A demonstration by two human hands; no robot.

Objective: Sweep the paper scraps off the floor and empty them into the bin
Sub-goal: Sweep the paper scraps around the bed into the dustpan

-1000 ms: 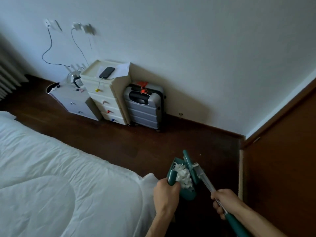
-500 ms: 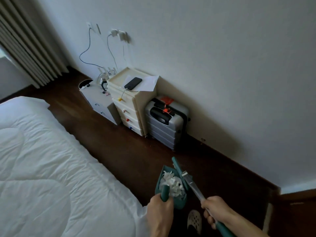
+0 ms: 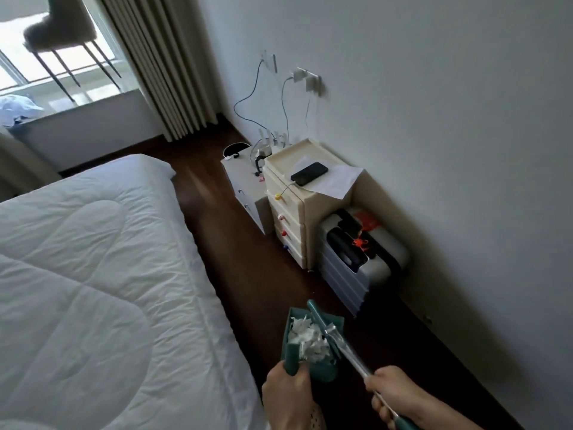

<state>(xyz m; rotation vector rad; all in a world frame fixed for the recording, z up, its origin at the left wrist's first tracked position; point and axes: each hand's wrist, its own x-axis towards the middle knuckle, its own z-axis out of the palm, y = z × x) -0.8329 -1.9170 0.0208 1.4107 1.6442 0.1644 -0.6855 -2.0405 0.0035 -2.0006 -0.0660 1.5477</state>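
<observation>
Paper scraps (image 3: 307, 339) in teal dustpan (image 3: 322, 366); no legible writing anywhere.

The broom (image 3: 350, 349) handle runs off the bottom edge past the right hand (image 3: 393, 395). The left hand (image 3: 290, 398) hides the dustpan (image 3: 313, 346) grip's lower end. The bed (image 3: 93, 290) is cut by the left and bottom edges. Small items on the grey cabinet (image 3: 245, 184) are too small to tell.

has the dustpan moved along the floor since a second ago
Yes. The dustpan, held by the left hand, was past the suitcase toward the doorway corner; now it is beside the suitcase, nearer the drawer unit.
</observation>
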